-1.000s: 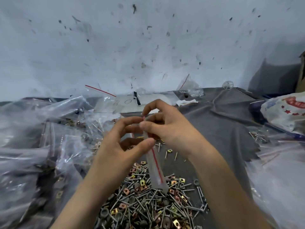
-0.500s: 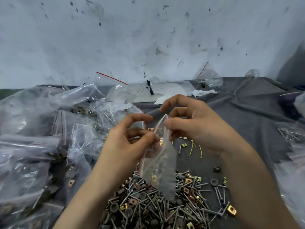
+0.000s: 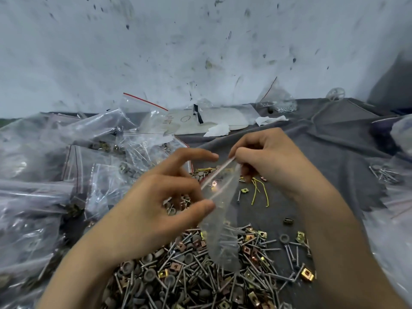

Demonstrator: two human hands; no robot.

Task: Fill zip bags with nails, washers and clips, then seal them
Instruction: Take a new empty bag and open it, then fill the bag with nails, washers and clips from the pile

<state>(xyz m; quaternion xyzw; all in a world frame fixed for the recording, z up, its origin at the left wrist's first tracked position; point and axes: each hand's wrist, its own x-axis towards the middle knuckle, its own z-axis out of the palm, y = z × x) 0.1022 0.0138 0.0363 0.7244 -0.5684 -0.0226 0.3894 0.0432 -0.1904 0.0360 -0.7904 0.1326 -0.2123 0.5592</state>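
Forefinger of left hand now lifted, thumb still pinching zip bag mouth opposite right hand pinch; contents unclear, hardware heap beneath, filled bags leftward.

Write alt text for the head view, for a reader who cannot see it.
The left hand and right hand pinch the mouth of a clear zip bag above a pile of nails, washers and clips on a grey cloth. Filled bags lie at left.

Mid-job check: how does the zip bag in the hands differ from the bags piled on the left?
Pose: the held bag hangs upright from the right hand; the piled bags lie heaped. Contents: the held bag looks empty; the piled bags hold hardware. Both are clear plastic.
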